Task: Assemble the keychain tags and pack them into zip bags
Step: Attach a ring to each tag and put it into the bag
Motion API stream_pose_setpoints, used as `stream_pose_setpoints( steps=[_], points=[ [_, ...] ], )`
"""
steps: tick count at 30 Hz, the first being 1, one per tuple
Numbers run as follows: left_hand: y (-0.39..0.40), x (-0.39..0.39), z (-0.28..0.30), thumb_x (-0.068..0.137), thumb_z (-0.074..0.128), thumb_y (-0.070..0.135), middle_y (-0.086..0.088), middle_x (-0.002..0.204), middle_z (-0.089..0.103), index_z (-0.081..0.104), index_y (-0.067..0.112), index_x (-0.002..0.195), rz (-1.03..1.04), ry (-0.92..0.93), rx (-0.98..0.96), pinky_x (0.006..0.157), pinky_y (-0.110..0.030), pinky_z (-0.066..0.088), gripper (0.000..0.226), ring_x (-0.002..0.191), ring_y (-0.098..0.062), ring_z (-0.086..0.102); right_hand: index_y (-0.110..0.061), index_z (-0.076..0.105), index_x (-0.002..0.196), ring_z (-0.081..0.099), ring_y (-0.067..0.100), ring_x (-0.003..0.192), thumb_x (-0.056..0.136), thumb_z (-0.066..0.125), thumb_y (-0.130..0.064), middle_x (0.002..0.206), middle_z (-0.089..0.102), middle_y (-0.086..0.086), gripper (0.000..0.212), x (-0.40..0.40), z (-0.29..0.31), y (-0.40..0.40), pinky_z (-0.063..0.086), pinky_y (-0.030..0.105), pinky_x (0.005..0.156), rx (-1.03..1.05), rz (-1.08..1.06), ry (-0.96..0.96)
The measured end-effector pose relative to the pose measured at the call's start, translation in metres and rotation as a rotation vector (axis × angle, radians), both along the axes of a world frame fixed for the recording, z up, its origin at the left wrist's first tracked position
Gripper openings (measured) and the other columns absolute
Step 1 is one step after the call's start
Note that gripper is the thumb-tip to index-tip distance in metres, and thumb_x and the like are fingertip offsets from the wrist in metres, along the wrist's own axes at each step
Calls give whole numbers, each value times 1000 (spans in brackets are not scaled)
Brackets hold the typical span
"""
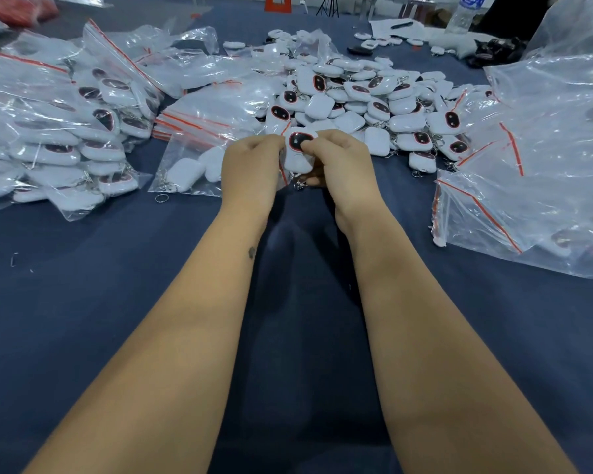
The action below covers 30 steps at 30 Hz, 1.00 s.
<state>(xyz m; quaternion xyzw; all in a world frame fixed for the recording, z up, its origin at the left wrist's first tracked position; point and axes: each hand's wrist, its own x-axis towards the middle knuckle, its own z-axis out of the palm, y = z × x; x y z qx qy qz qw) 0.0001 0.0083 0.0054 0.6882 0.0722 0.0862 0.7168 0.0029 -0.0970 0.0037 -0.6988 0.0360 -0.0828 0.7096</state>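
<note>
Both the left hand [254,159] and the right hand [336,155] pinch one white tag [299,148] near the loose pile [367,94], probably to steady it for packing into a bag.

Packing workshop: bagged tags [93,131] piled.

The scene is lit evenly and fairly brightly from above, and only soft, faint shadows are cast on the dark blue table [83,302] between and beneath the forearms. Strong white glare is thrown off the clear zip bags [555,148] at the left and right of the frame, so that their contents are partly washed out. Wide-angle distortion is seen toward the edges, the forearms are stretched at the bottom, and the upper edge is rendered soft and slightly blurred.
</note>
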Motion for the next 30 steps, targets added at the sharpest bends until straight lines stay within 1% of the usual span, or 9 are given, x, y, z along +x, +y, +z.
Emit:
stream_pose_setpoints(
  steps=[2,4,7,11,16,20,25,27,30],
  points=[
    [1,0,-1,82,54,13,-10,69,42,55,12,70,-20,-12,30,64,-31,30,11,67,-20,35,-13,55,73,51,18,67,87,64,-11,73,55,6,16,-1,0,0,47,27,61,-26,6,-7],
    [1,0,-2,82,55,15,-6,64,43,53,15,61,-40,-30,78,63,-31,31,21,65,-19,36,-12,55,76,50,19,69,87,63,-10,76,54,8,14,-1,0,0,46,29,62,-36,2,-1],
    [0,-2,-4,83,59,18,-1,61,47,55,19,60,-59,-45,111,62,-29,34,23,63,-17,40,-9,56,86,47,21,72,88,61,-8,79,51,11,5,-2,1,1,43,33,63,-28,11,-7],
    [1,0,-6,82,60,19,10,51,49,56,24,52,-55,-51,145,60,-26,37,31,57,-12,43,-11,57,91,46,20,73,88,58,-6,81,50,12,6,-3,2,1,39,28,59,-42,20,-8],
    [0,2,-8,80,59,22,11,48,51,56,26,49,-62,-52,154,59,-27,37,31,52,-11,44,-8,59,84,50,20,71,87,59,-7,78,55,11,3,-3,2,1,42,29,60,-58,12,-8],
    [0,2,-8,81,59,25,12,52,54,59,26,58,-73,-67,170,63,-29,41,23,56,-10,48,-17,63,74,57,16,65,86,59,-6,73,63,5,17,-5,2,1,44,23,55,-38,25,-40],
    [-1,1,-8,76,56,34,13,54,56,60,24,66,-77,-77,195,66,-32,43,14,57,-9,49,-19,63,73,56,9,61,86,57,-6,70,62,-1,20,-6,4,1,44,18,52,-66,19,-41],
    [0,1,-8,73,55,36,15,52,55,58,25,65,-78,-77,202,66,-31,42,15,54,-5,48,-18,62,73,55,11,65,86,56,-5,71,61,1,19,-6,3,2,44,21,55,-72,17,-33],
    [0,1,-9,78,57,32,18,48,51,52,25,62,-84,-90,237,62,-29,38,19,47,0,42,-12,60,76,49,20,74,85,54,-2,77,55,10,15,-5,2,2,39,31,65,-63,6,-17]
  ],
)
